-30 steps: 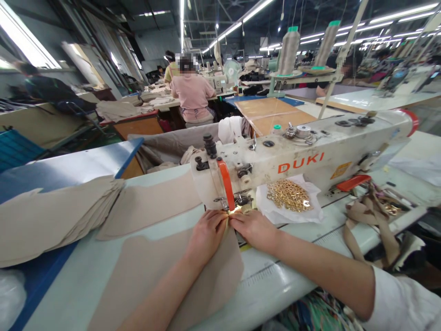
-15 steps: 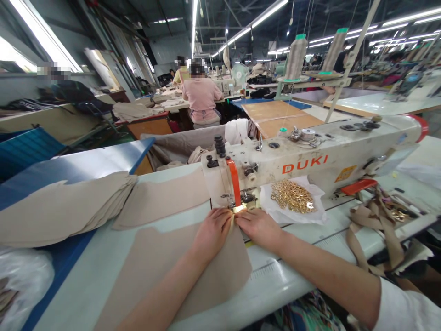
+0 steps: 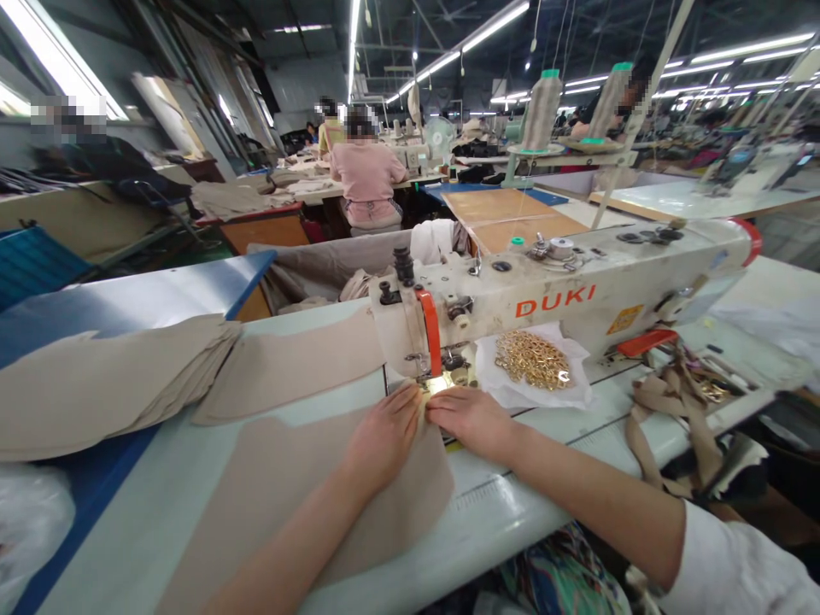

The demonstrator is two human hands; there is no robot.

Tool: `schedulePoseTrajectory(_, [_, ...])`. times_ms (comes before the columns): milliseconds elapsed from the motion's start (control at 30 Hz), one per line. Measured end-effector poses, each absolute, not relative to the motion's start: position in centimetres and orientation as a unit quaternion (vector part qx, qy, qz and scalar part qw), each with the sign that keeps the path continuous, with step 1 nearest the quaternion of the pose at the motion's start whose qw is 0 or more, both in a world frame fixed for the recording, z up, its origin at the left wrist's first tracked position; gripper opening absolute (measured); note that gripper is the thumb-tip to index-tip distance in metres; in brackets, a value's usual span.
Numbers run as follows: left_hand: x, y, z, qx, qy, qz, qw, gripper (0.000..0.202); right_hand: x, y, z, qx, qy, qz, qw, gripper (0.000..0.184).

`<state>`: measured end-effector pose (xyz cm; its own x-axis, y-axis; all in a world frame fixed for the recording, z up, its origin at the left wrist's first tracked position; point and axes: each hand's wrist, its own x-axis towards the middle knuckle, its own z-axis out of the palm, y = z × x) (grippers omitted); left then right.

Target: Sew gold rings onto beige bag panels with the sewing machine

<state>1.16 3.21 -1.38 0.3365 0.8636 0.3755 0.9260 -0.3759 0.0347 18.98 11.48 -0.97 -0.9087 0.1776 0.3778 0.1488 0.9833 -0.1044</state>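
Right at the lit needle area (image 3: 441,382) of a white sewing machine (image 3: 544,286), my two hands nearly meet. My left hand (image 3: 383,431) rests on a beige fabric piece (image 3: 256,487), its fingers together and gripping the fabric edge by the presser foot. From the other side my right hand (image 3: 471,420) pinches that edge with bent fingers. Both sets of fingertips partly hide the fabric there, and the needle cannot be made out. The piece spreads over the machine bed toward me, under my left forearm.
Another beige piece (image 3: 295,363) lies behind, left of the machine head. A stack of beige pieces (image 3: 108,380) is at far left. Gold metal rings (image 3: 531,359) sit on white paper (image 3: 580,397); beige straps (image 3: 670,410) hang at right. A co-worker in pink (image 3: 366,179) sits ahead.
The view has shifted slightly, moving the scene a little left. My left fingers look straighter and flatter on the fabric; both hands stay by the needle.
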Motion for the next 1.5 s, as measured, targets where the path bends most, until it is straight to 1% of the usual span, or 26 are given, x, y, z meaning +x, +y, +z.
schedulePoseTrajectory(233, [1.03, 3.23, -1.24, -0.81, -0.552, -0.181, 0.083, 0.034, 18.74, 11.62, -1.21, -0.079, -0.974, 0.038, 0.208, 0.01])
schedulePoseTrajectory(633, [1.07, 3.72, -0.69, -0.8, -0.57, -0.172, 0.074, 0.036, 18.6, 11.8, -0.78, -0.089, -0.978, 0.052, 0.179, 0.009])
schedulePoseTrajectory(1000, [1.17, 3.72, -0.87, -0.795, -0.569, -0.203, 0.057, 0.034, 18.62, 11.74, -0.97, -0.093, -0.976, 0.043, 0.19, 0.008])
schedulePoseTrajectory(1500, [1.21, 3.75, -0.82, -0.791, -0.576, -0.199, 0.055, 0.034, 18.57, 11.67, -0.91, -0.096, -0.974, 0.056, 0.199, 0.007])
